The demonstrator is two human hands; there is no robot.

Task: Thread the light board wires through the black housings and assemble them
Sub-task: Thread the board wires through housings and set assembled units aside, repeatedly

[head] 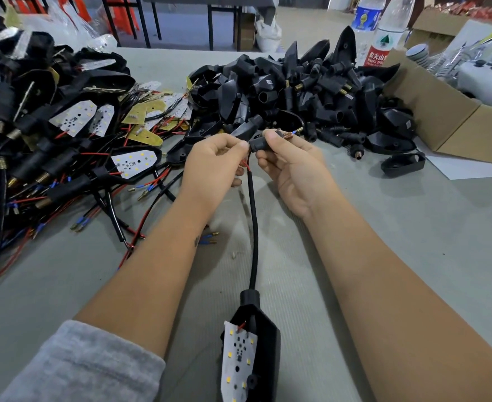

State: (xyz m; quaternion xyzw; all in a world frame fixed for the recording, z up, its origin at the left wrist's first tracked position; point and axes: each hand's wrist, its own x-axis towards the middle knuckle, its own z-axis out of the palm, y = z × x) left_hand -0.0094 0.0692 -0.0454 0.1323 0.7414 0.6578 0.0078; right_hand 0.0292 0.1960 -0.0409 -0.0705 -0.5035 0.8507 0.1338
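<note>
Left hand (212, 161) pinches the limp, light sleeved wire (253, 221) beside the right hand (291, 166), which grips the rigid stem housing (257, 145); best held near its tip.

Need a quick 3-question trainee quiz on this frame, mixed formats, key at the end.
1. True or false: the light board near the bottom edge sits in a black housing.
2. What does the right hand hold? A) a water bottle B) a small black stem piece with a threaded metal end C) a cardboard box
3. Fill in: the black cable runs from the housing up to the ____.

Key: 1 true. 2 B. 3 hands; the left hand pinches it beside the stem piece, where red wire shows.
</note>
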